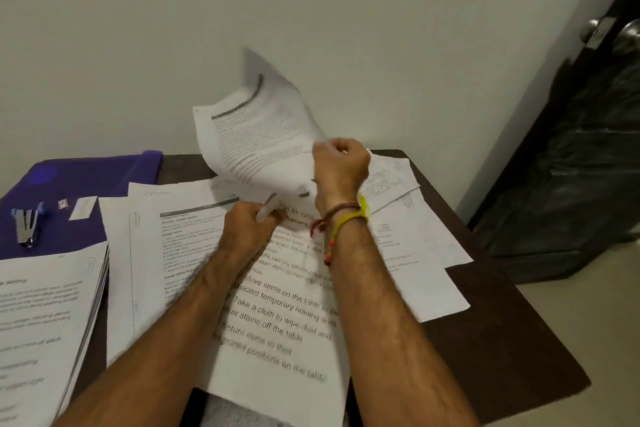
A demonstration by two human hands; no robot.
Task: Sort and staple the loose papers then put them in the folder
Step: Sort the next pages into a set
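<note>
A curled, motion-blurred printed sheet [258, 128] is held up above the middle of the table, its lower edge pinched in the curled fingers of the right hand [341, 166]. The left hand [251, 224] is clenched around a white rolled or folded bit of paper just below it; what exactly is grasped cannot be told.

Beneath both forearms a large-print page [277, 322] lies on the loose papers [415, 253] spread over the dark brown table [502, 340]. On it can be read "Move items on the table", "temporary holding area", "Take a cloth to wipe dust and", "stains off the table". On a neighbouring sheet [180, 236] a heading "TASK GOAL" is legible; the finer text is too blurred.

A thick paper stack [52, 322] sits at the left edge. Behind it lies the purple folder [86, 184], on which rest a blue-and-silver stapler [27, 224] and a small white staple box [82, 207].

A yellow band [360, 210] and thread bracelets are worn on the right wrist.
</note>
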